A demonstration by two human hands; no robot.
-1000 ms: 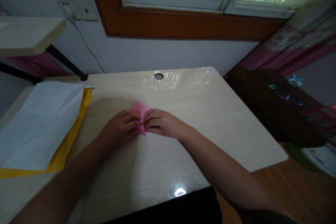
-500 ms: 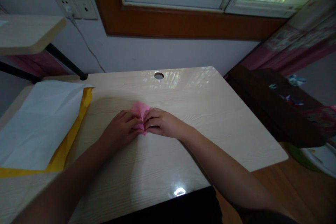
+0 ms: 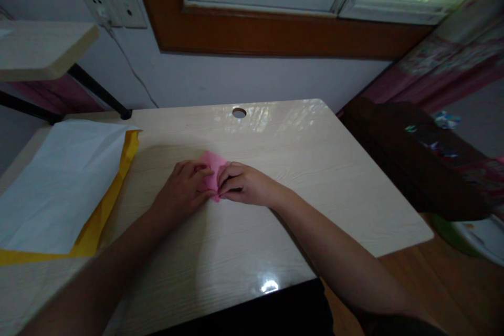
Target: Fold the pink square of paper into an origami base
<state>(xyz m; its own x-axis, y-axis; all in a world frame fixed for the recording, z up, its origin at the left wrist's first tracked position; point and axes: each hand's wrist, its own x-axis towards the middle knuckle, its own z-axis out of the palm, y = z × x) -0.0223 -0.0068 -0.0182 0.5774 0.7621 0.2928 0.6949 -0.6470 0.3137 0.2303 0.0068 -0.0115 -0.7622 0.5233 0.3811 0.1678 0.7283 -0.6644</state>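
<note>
A small folded pink paper (image 3: 212,170) lies flat on the pale wooden table (image 3: 299,168), near its middle. My left hand (image 3: 181,191) presses on the paper's left side, fingers laid over it. My right hand (image 3: 244,185) pinches the paper's right edge with curled fingers. Both hands meet over the paper and hide most of it; only its upper part shows.
A white sheet (image 3: 59,184) lies on a yellow sheet (image 3: 106,205) at the table's left. A cable hole (image 3: 239,113) sits near the far edge. A shelf (image 3: 39,50) juts out at upper left. A dark chair (image 3: 409,157) stands to the right.
My left hand's fingers have slid up and outward across the pink paper's left side, uncovering a little more pink. My right hand has stayed nearly still.
</note>
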